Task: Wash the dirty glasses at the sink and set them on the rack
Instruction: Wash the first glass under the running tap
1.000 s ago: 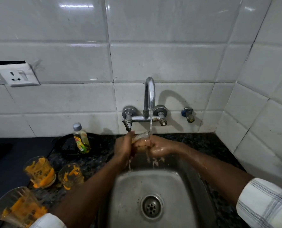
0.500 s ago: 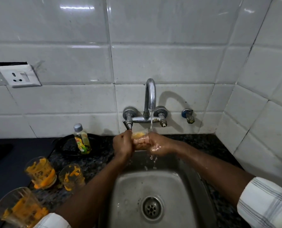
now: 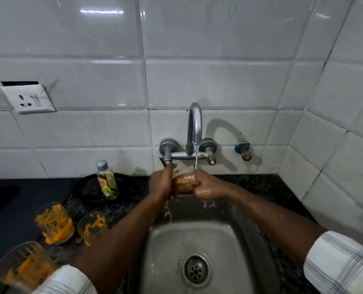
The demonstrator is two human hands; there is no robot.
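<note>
Keeps left grip (image 3: 160, 183) and right grip (image 3: 206, 186) clamped round the glass (image 3: 183, 169), rim tilted into stream (image 3: 196, 155) above; still rinsing, no racking yet.

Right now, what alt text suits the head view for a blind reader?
The left hand and right hand hold a glass under the running tap over a steel sink. Three orange-smeared glasses and a bottle stand on the dark counter to the left.
</note>
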